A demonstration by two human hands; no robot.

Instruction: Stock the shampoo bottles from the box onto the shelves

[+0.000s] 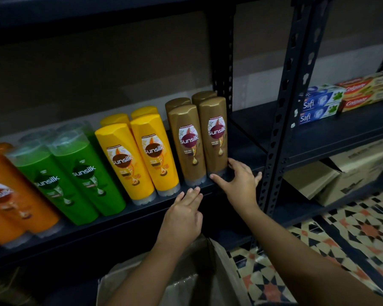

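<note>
Dim light, dark metal shelf (142, 214) at chest level. Shampoo bottles stand cap-down in colour groups along it, two wide and at least two deep: orange bottles (13, 195) at far left, blurred; green bottles (80, 175) next; yellow bottles (139, 157) in the middle; brown-gold bottles (203, 140) at the right end, just beside the perforated upright post (281, 133).

Right hand (239, 182) is spread open at the shelf's front edge, fingers straight. Fingertips touch the base of the rightmost front brown-gold bottle (216, 138); thumb reaches toward the post. It grips nothing.

Left hand (184, 215) hovers below the shelf lip, under the left front brown-gold bottle (189, 144). Fingers loose and nearly straight, pointing up at the shelf edge. Holds nothing; whether the fingertips touch the edge, cannot tell.

Cardboard box (186, 274) sits low in the frame between the forearms, flaps open, pale lining showing. Contents not readable in the dark.

On the adjoining shelf bay (332, 131) to the right: stacked Safi toothpaste cartons (318, 107) and Colgate cartons (363, 93) beside them. Below that bay, closed cardboard cartons (352, 168). Patterned tile floor (341, 239) at lower right.
</note>
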